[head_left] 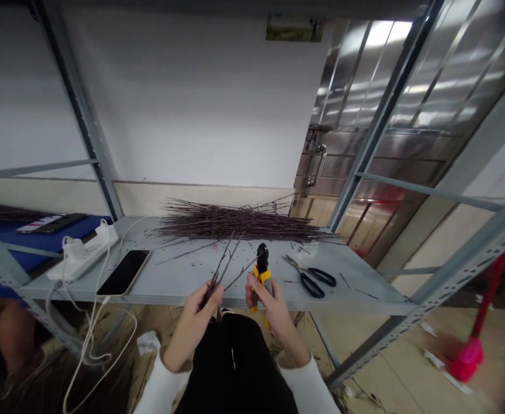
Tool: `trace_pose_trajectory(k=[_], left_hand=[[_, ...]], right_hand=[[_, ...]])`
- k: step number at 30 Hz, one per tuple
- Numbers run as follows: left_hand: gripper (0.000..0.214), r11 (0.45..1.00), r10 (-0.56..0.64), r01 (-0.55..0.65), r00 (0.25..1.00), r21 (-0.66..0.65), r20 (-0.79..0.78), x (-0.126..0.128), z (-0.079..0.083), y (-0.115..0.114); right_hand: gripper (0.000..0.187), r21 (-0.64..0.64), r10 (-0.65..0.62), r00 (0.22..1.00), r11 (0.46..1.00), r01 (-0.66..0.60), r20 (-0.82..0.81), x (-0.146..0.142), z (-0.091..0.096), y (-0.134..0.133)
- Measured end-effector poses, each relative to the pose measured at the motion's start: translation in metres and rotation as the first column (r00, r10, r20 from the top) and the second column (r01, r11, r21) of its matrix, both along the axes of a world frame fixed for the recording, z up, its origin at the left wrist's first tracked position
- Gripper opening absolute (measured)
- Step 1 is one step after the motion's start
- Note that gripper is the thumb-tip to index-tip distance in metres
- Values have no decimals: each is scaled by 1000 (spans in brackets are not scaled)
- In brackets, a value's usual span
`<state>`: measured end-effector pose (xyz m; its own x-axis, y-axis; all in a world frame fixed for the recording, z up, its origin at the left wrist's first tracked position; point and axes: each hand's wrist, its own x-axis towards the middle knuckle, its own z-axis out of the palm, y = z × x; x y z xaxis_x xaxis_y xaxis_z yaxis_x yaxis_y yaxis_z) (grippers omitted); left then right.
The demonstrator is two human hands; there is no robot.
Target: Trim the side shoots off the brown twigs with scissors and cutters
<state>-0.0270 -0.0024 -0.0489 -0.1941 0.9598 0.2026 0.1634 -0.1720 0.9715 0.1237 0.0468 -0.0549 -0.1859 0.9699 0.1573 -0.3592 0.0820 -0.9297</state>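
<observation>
Closest in are black trousers (235, 368) and two white sleeves. Just past them the left hand (198, 307) is closed round the lower ends of a few thin dark twigs (225, 265), which fan up and away over the shelf. The right hand (268, 302) is wrapped round the yellow handles of a pair of cutters (261, 265), with their black head upright and just beside the twigs. Both hands hover at the front edge of the grey metal shelf (183, 287).

On the shelf there is bare room between the phone (123, 271) at the left and the held twigs. There is more to the right of the black-handled scissors (313, 277), broken only by a few clipped bits. A long pile of twigs (239, 224) takes up the back edge. A white power strip (82, 253) sits at the left end, and its cables (91, 339) hang over the front. Slanted rack uprights (379, 123) frame the shelf on both sides.

Behind is a pale wall, with a shiny metal door (433, 92) to the right. The floor is tan tile, and a red stand (466, 359) stands on it at the far right.
</observation>
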Motion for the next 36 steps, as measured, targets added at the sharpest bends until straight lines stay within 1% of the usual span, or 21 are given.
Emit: trace_pose_trajectory(k=[2,5,7,9,11,12,13,15,16,18,19,21,23,26,28,30,33,36], left_hand=[[40,996,-64,68,995,-55,76,-1,6,-4],[47,972,-135,163,977,-168,168,-2,18,-12],[50,955,-156,200,967,-219,204,-3,26,-16],[53,944,-158,217,959,-248,236,-4,33,-20],[54,939,-146,217,954,-267,263,-6,37,-22],[53,939,-137,211,953,-270,269,-6,37,-23],[53,940,-130,205,954,-272,271,-7,37,-24],[53,940,-121,199,954,-278,274,-8,34,-25],[53,940,-113,194,954,-281,279,-8,33,-25],[54,940,-96,184,952,-289,292,-7,30,-25],[54,941,-90,177,952,-290,292,-7,29,-25],[54,946,-91,170,956,-275,279,-5,28,-25],[53,951,-109,174,962,-255,251,-4,27,-24],[53,949,-129,184,967,-256,220,-1,27,-19],[55,948,-151,199,968,-249,200,0,27,-15],[58,945,-188,229,964,-232,186,1,27,-11],[59,942,-196,238,962,-236,188,5,27,-8],[56,959,-131,170,975,-228,178,8,26,-11]], right_hand=[[33,97,14,999,995,-17,41,6,6,-6],[27,222,-12,993,975,-14,119,14,13,-13],[24,260,-23,988,965,-19,155,17,14,-17],[23,260,-29,989,966,-10,146,16,12,-18],[24,217,-64,995,975,46,76,13,8,-16],[24,175,-94,995,981,89,18,12,6,-15],[24,113,-133,990,984,138,-57,10,4,-12],[26,-73,-210,951,977,198,-226,8,1,-5],[27,-181,-241,922,964,192,-303,8,0,-2],[27,-375,-288,861,919,125,-418,11,-1,3],[27,-444,-303,836,892,81,-456,14,-2,5],[25,-514,-313,805,858,12,-503,18,-4,5],[24,-515,-295,804,857,-17,-516,20,-6,1],[26,-443,-218,828,896,-40,-517,19,-9,-8],[32,-391,-160,824,917,-79,-543,17,-8,-13],[42,-359,-127,805,927,-112,-579,15,-6,-17],[56,-348,-135,787,932,-105,-601,12,-4,-20],[62,-338,-160,781,939,-68,-603,9,-4,-21]])
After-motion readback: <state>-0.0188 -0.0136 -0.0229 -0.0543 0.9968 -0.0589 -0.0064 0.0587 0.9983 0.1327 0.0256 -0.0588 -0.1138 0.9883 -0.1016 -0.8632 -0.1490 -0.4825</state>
